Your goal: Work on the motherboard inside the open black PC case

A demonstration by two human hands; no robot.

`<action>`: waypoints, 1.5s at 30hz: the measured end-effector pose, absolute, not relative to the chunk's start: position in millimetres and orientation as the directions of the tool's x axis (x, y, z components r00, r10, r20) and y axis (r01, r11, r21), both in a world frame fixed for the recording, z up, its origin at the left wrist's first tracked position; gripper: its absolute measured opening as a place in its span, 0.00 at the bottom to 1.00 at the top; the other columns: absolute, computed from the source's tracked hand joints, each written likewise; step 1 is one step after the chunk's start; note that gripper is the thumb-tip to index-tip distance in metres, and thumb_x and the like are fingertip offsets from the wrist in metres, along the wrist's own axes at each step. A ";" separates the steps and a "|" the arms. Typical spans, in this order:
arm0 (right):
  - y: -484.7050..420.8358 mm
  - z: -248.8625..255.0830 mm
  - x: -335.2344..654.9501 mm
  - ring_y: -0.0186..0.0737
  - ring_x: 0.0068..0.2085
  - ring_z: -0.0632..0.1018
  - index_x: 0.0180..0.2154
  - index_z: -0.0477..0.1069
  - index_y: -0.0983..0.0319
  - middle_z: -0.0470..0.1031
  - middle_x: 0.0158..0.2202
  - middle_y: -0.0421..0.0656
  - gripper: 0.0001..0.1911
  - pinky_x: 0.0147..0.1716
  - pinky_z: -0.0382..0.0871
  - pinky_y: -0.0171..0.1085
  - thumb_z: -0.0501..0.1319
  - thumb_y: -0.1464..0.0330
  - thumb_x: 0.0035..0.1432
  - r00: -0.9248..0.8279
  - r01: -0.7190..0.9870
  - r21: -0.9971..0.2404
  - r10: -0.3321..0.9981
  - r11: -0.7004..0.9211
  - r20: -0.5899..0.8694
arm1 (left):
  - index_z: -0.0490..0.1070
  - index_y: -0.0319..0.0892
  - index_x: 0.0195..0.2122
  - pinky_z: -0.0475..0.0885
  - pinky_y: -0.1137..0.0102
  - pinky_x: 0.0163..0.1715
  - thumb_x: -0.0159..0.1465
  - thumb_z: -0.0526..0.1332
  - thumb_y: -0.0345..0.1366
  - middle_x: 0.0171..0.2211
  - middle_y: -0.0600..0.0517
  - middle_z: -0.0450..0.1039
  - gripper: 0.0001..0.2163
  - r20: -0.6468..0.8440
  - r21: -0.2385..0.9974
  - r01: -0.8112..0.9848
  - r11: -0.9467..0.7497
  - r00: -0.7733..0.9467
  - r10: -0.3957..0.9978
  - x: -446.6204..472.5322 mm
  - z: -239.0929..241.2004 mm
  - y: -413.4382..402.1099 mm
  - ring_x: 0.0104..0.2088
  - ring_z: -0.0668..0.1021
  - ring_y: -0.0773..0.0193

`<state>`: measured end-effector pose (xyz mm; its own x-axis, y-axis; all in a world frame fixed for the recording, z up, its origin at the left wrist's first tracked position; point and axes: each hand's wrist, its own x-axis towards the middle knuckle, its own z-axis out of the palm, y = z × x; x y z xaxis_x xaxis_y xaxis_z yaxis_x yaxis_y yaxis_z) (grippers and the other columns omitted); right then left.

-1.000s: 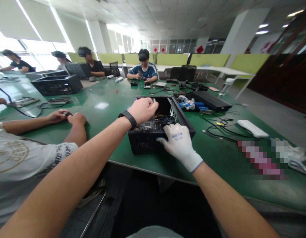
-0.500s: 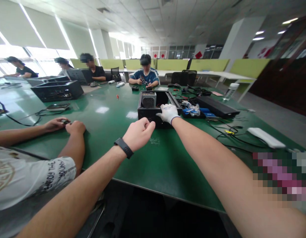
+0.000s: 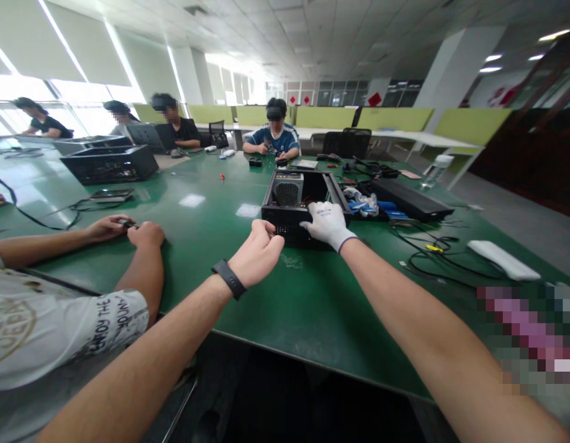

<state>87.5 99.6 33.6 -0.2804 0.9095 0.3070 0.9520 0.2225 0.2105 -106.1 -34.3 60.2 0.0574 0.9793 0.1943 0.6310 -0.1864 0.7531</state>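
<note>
A black computer case (image 3: 285, 219) with its top side off lies on the green table in front of me. Inside its left part sits a grey power supply (image 3: 289, 189) with a round fan grille. My right hand (image 3: 328, 223), in a white glove, grips the near wall of the case, fingers over the rim and thumb on the outside. My left hand (image 3: 259, 251), bare with a black wristband, is closed in a pinch just before the case's near left corner. Whatever lies between its thumb and finger is too small to name.
Right of the case are blue-and-white gloves (image 3: 361, 202), a long black panel (image 3: 411, 200), loose cables (image 3: 427, 255), a white bar (image 3: 503, 259) and a clear bottle (image 3: 436, 171). A neighbour's hands (image 3: 132, 229) work at left. Another open case (image 3: 110, 165) stands beyond. A person sits opposite.
The case and my right hand appear slightly lower and further right, as the view has shifted a little. My left hand has turned somewhat, still closed, and sits nearer the case's left corner.
</note>
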 end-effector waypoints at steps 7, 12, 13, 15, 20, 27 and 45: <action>-8.9 25.9 97.7 0.50 0.45 0.71 0.46 0.68 0.63 0.74 0.44 0.53 0.23 0.41 0.55 0.44 0.56 0.51 0.62 -0.280 0.955 0.196 0.894 0.223 0.349 | 0.64 0.39 0.50 0.68 0.62 0.50 0.65 0.55 0.36 0.42 0.44 0.71 0.13 0.325 0.498 0.803 -0.326 0.175 0.929 -86.5 81.7 -24.5 0.49 0.73 0.56; -96.2 25.9 113.1 0.48 0.40 0.70 0.41 0.68 0.61 0.73 0.39 0.48 0.18 0.36 0.51 0.42 0.58 0.53 0.61 -0.293 0.952 0.193 0.885 0.236 0.363 | 0.70 0.38 0.53 0.71 0.67 0.48 0.62 0.61 0.39 0.45 0.44 0.77 0.18 0.142 0.269 0.876 -0.401 0.376 0.916 -60.9 89.4 -9.9 0.45 0.77 0.57; -111.3 26.2 116.2 0.48 0.40 0.70 0.41 0.68 0.61 0.73 0.38 0.47 0.17 0.36 0.50 0.42 0.59 0.54 0.61 -0.296 0.952 0.190 0.884 0.241 0.362 | 0.70 0.38 0.53 0.71 0.67 0.47 0.61 0.63 0.39 0.45 0.44 0.77 0.19 0.102 0.222 0.890 -0.398 0.385 0.917 -54.2 89.2 -8.0 0.46 0.78 0.57; -137.7 26.6 122.1 0.47 0.38 0.69 0.39 0.68 0.60 0.72 0.36 0.46 0.15 0.35 0.49 0.42 0.61 0.55 0.59 -0.301 0.952 0.171 0.881 0.254 0.365 | 0.73 0.38 0.51 0.72 0.68 0.45 0.58 0.66 0.40 0.46 0.43 0.78 0.20 0.023 0.115 0.916 -0.383 0.383 0.923 -39.4 88.2 -7.1 0.46 0.78 0.55; -183.9 24.5 133.6 0.46 0.36 0.68 0.38 0.69 0.59 0.71 0.34 0.45 0.14 0.34 0.48 0.42 0.64 0.57 0.56 -0.304 0.953 0.103 0.875 0.287 0.376 | 0.79 0.39 0.44 0.74 0.69 0.43 0.51 0.71 0.37 0.44 0.43 0.80 0.18 -0.252 -0.119 0.894 -0.432 0.394 0.884 -1.1 87.6 -19.6 0.44 0.80 0.53; -216.2 20.3 143.0 0.47 0.35 0.66 0.38 0.71 0.58 0.70 0.32 0.44 0.13 0.34 0.47 0.42 0.66 0.59 0.54 -0.315 0.945 0.042 0.867 0.324 0.386 | 0.82 0.39 0.43 0.74 0.65 0.47 0.44 0.75 0.37 0.43 0.42 0.81 0.22 -0.423 -0.215 0.841 -0.496 0.378 0.823 18.8 65.8 -22.2 0.44 0.81 0.49; -217.7 20.1 140.7 0.46 0.34 0.65 0.36 0.70 0.58 0.69 0.31 0.43 0.12 0.33 0.45 0.42 0.67 0.59 0.52 -0.303 0.946 0.019 0.860 0.325 0.411 | 0.80 0.39 0.46 0.76 0.67 0.47 0.38 0.76 0.43 0.46 0.41 0.80 0.32 -0.491 -0.269 0.826 -0.496 0.326 0.808 12.2 7.8 16.3 0.47 0.80 0.48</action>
